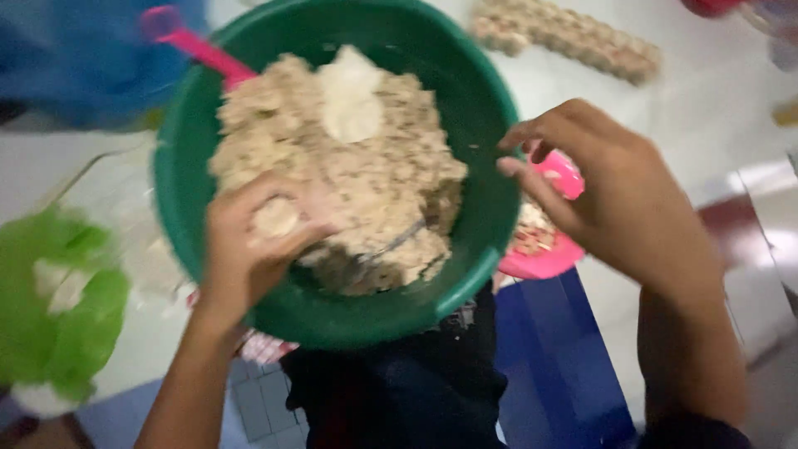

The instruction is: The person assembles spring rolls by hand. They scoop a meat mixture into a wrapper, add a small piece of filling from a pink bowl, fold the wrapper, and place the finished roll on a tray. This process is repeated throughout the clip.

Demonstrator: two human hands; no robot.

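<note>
— Green plastic is what fills your view: the big green bowl (pixel 490 224) sits right below you, heaped with a pale, crumbly beige mixture (pixel 366 183). What's nearest you?

— Closest in, a dark cloth (pixel 399 391) lies under the bowl's near rim, with a blue surface (pixel 557 366) beside it on the right and a checked red-and-white fabric (pixel 266 347) peeking out on the left.

— And your left hand?

— Your left hand (pixel 249 241) is down inside the bowl at its near-left side, fingers curled shut around a small pale ball of dough (pixel 276 218). That lump rests in your palm, touching the heap just beside it.

— Your right hand?

— Your right hand (pixel 615 191) hovers over the bowl's right rim, fingers loosely bent and held together, holding nothing; the fingertips point in toward the mixture but stay apart from it.

— Anything in the way?

— A metal utensil (pixel 391 248) lies half buried in the mixture near your left hand. Under your right hand, a pink dish (pixel 544 249) holds some crumbs, tucked against the bowl's outer wall.

— Farther out?

— A green plastic bag (pixel 58 324) on the far left, a pink handle (pixel 199 48) sticking up at the bowl's back-left edge, blue cloth (pixel 83 58) behind that, and an egg tray (pixel 565 37) well apart at the top right. The view is blurred, so finer detail is lost.
</note>
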